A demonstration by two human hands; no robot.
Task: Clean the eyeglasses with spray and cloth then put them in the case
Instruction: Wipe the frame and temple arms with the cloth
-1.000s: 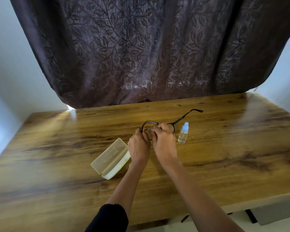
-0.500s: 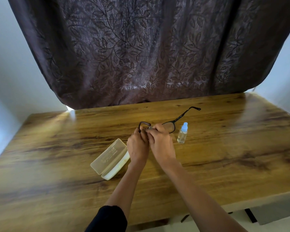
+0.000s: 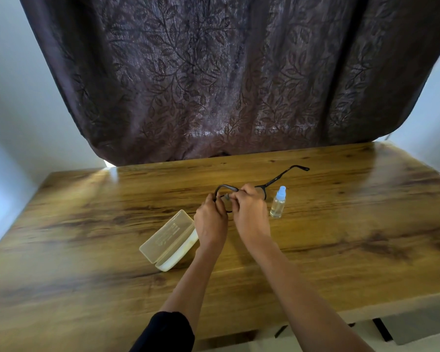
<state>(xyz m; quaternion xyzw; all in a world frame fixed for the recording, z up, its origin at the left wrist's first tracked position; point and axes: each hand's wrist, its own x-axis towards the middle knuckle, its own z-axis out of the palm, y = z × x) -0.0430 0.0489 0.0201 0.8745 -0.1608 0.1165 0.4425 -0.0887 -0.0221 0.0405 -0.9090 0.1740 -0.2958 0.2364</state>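
Head view: both hands were raised just above the wooden table [image 3: 341, 240], fingers curled around the black eyeglasses [image 3: 277, 178]. Left hand [image 3: 210, 221] gripped the left rim; right hand [image 3: 250, 212] pinched the frame near the bridge, covering the right lens. A small grey scrap showed between the fingertips, too small to identify. One temple extended away to the right. A clear spray bottle [image 3: 278, 205] with a pale blue cap stood upright just right of the right hand. The pale case [image 3: 168, 237] lay open near the left wrist. A dark leaf-patterned curtain [image 3: 214, 85] hung behind.
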